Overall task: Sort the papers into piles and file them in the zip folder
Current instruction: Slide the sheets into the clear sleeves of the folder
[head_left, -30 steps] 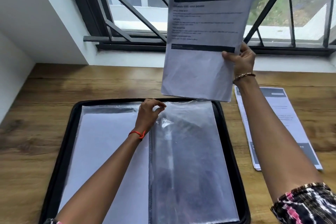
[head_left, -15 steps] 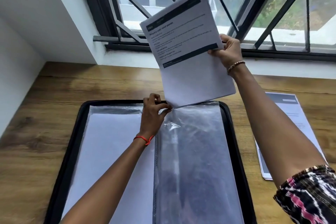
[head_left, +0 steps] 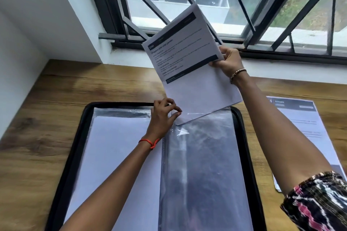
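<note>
A black zip folder [head_left: 75,148] lies open on the wooden desk, with clear plastic sleeves inside. The left sleeve [head_left: 116,155] has white paper in it. The right sleeve [head_left: 204,170] looks dark and see-through. My left hand [head_left: 162,116] pinches the top edge of the right sleeve near the spine. My right hand [head_left: 228,61] grips a stack of printed papers [head_left: 189,65] by its right edge. The stack is tilted, and its lower corner sits at the mouth of the right sleeve.
Another pile of printed papers [head_left: 304,137] lies flat on the desk to the right of the folder. A barred window [head_left: 206,5] runs along the back, above a white sill. A white wall [head_left: 16,61] closes the left side.
My right hand has lowered and tilted the stack, bringing its lower corner down to the top of the right sleeve. My left hand has kept its pinch on the sleeve's edge.
</note>
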`<state>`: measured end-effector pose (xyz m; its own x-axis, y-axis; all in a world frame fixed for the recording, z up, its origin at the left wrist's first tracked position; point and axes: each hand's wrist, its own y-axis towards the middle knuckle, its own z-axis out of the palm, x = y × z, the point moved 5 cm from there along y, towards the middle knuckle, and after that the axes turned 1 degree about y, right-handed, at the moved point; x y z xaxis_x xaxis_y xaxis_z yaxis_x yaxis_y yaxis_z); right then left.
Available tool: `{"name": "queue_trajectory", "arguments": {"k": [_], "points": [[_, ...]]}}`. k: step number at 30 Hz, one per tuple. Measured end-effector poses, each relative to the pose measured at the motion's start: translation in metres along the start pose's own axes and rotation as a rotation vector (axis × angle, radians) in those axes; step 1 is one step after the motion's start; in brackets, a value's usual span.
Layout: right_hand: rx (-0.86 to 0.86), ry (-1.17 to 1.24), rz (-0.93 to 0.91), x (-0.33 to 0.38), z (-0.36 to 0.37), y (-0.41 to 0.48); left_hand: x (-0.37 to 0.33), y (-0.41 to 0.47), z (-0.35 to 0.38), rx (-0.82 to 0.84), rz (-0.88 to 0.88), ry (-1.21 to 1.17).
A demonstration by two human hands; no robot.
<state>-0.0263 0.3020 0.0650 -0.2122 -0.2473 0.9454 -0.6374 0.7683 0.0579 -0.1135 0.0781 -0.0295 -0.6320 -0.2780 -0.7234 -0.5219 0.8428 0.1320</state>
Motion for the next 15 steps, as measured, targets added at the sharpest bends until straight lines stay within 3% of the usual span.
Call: {"name": "queue_trajectory", "arguments": {"k": [5, 15], "points": [[-0.027, 0.04, 0.051, -0.012, 0.014, 0.002, -0.009, 0.003, 0.013, 0.105, -0.033, 0.088], [-0.081, 0.131, 0.129, -0.032, 0.014, 0.003, -0.076, 0.002, 0.055, 0.149, 0.099, 0.033]]}}
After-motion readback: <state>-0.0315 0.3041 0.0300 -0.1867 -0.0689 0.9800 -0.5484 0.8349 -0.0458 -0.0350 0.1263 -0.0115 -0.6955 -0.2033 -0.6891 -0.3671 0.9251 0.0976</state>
